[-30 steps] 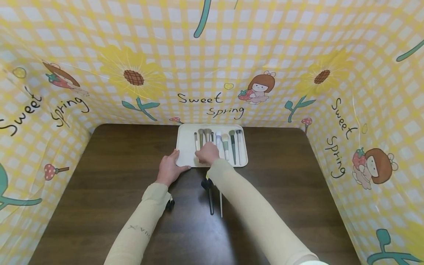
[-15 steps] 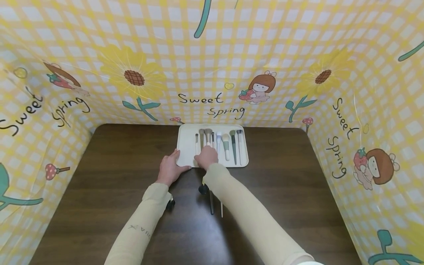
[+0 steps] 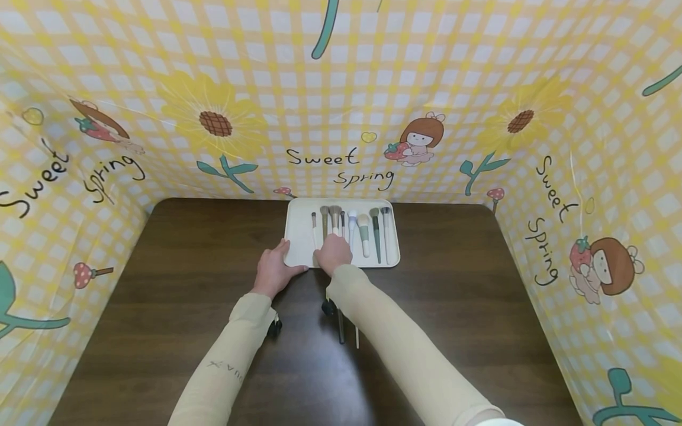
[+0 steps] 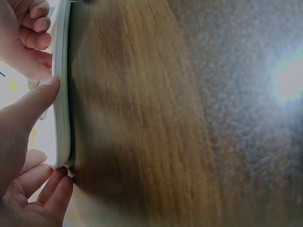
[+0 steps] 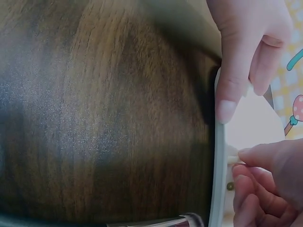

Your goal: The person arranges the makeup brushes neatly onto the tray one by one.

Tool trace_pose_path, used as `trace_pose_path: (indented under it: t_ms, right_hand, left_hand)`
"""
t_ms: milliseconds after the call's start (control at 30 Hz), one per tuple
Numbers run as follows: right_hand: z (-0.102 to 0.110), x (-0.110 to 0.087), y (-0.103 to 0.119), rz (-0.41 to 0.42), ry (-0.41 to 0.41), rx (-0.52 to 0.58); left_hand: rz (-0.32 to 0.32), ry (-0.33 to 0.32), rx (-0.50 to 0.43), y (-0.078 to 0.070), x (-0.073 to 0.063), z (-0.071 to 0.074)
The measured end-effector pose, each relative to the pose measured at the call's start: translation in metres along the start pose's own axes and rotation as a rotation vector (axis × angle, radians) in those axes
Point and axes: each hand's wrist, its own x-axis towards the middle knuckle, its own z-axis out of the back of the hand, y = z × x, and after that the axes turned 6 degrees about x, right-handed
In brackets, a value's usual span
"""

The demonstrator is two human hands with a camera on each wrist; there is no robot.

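My left hand (image 3: pixel 273 272) grips the left front corner of a white tray (image 3: pixel 298 234); in the left wrist view its thumb lies on the rim and its fingers bend round the corner. Over the tray's front part, my right hand (image 3: pixel 334 253) pinches the pale handle (image 5: pixel 233 160) of a thin makeup brush (image 3: pixel 314 223), the leftmost in a row. Several more makeup brushes lie side by side with their bristles toward the back, among them a green-handled brush (image 3: pixel 376 236) and a pale green one (image 3: pixel 364 234). The right hand hides some of their handles.
On the brown table (image 3: pixel 442 307), in front of the tray, lie a dark brush handle (image 3: pixel 341 328) and a thin pale handle (image 3: pixel 357 338), partly under the right forearm. A yellow checked cloth (image 3: pixel 319 94) walls the table at the back and sides.
My right hand has shifted slightly toward the tray's front edge, and the leftmost brush has tilted a little. The left hand keeps its place on the tray.
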Motion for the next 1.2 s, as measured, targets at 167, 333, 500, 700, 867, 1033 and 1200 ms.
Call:
trace_pose_path:
  t_ms: [167, 333, 500, 700, 867, 1033, 1200]
  right_hand:
    - [0.0007, 0.0018, 0.0009, -0.012, -0.020, -0.030]
    - [-0.0006, 0.0042, 0.0000, -0.013, -0.037, -0.051]
    - [0.0006, 0.0049, -0.0006, 0.020, -0.035, -0.045]
    - [0.0007, 0.0053, -0.0029, 0.046, -0.023, -0.040]
    - [0.0018, 0.0053, -0.0044, 0.076, -0.030, -0.027]
    - [0.0016, 0.0032, -0.0057, 0.115, -0.042, 0.028]
    - [0.0052, -0.0001, -0.0061, 0.131, -0.066, 0.131]
  left_hand:
    - [-0.002, -0.001, 0.000, -0.0009, 0.0006, -0.0003]
    - [-0.009, -0.001, 0.000, -0.0026, -0.0005, -0.0001]
    - [-0.001, 0.006, 0.000, -0.0029, -0.0006, 0.0005]
    - [0.009, 0.018, 0.001, -0.0038, -0.0008, 0.0009]
    - [0.014, 0.027, 0.001, -0.0041, -0.0006, 0.0021]
    - [0.014, 0.022, 0.001, -0.0030, -0.0008, 0.0026]
    - [0.015, 0.017, 0.004, -0.0017, -0.0007, 0.0026]
